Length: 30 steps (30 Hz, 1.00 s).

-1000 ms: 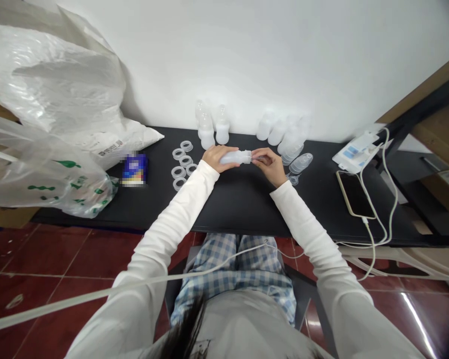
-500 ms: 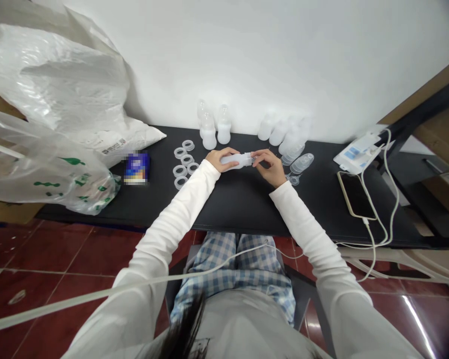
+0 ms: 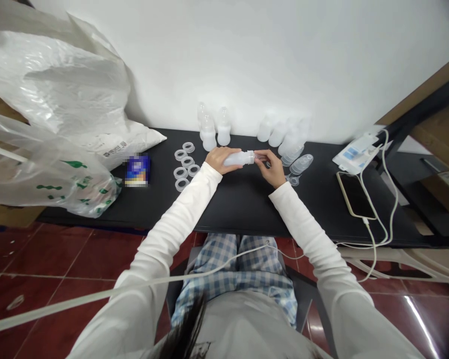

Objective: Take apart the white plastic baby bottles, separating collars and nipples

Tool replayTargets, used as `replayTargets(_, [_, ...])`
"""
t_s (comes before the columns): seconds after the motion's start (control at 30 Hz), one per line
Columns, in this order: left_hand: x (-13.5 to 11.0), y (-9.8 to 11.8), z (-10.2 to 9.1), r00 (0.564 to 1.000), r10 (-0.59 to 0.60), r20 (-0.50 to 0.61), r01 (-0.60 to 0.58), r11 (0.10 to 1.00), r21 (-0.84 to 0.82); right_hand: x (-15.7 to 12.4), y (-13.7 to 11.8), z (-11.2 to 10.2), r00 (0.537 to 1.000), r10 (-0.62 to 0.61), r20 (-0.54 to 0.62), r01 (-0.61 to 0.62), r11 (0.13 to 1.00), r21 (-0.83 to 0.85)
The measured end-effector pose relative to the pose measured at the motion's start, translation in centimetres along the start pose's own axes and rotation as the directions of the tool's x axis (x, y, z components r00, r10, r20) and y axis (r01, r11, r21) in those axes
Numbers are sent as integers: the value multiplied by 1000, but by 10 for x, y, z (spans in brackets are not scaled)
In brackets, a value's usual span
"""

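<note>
My left hand (image 3: 221, 160) is wrapped round a frosted white baby bottle (image 3: 235, 159), which lies sideways above the table with its threaded neck to the right. At that neck the closed fingers of my right hand (image 3: 271, 167) pinch a small clear nipple (image 3: 259, 156), partly hidden by the fingertips. Beyond my left hand stand several bottles with clear tops, among them a front bottle (image 3: 209, 139). Left of that hand lie several translucent rings (image 3: 180, 172). Near my right hand are a stack of clear domed caps (image 3: 301, 164) and a loose clear piece (image 3: 294, 180).
More frosted bottles (image 3: 276, 135) stand against the wall on the black table (image 3: 243, 209). To the left are a blue box (image 3: 137, 169) and plastic bags (image 3: 60, 89). A phone (image 3: 356, 194), a power strip (image 3: 357, 152) and white cables lie at the right.
My right fingers have shifted slightly right and up at the bottle's mouth, and more of the neck shows. The left hand still holds the bottle, almost in the same place.
</note>
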State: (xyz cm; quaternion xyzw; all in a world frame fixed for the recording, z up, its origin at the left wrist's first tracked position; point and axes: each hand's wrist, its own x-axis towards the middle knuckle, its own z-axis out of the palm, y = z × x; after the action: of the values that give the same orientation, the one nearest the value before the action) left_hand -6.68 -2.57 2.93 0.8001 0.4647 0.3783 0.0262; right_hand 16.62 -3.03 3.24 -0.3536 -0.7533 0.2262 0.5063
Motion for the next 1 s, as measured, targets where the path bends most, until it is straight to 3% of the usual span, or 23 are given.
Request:
replayTargets(0.2, [1, -7, 3, 999, 45, -3, -45, 999, -7, -1, 5, -2, 999, -43, 7, 44, 996, -82])
replayTargets(0.47, [0, -11, 9, 993, 120, 8, -120, 989, 87, -1, 6, -5, 972, -220, 85, 235, 931, -278])
replayTargets(0.73, [1, -15, 8, 988, 155, -8, -153, 982, 108, 0, 4, -9, 987, -91, 132, 135, 918, -374])
replayTargets(1.0, [4, -17, 12, 972, 225, 61, -231, 965, 124, 0, 4, -6, 987, 38, 158, 76, 751, -656])
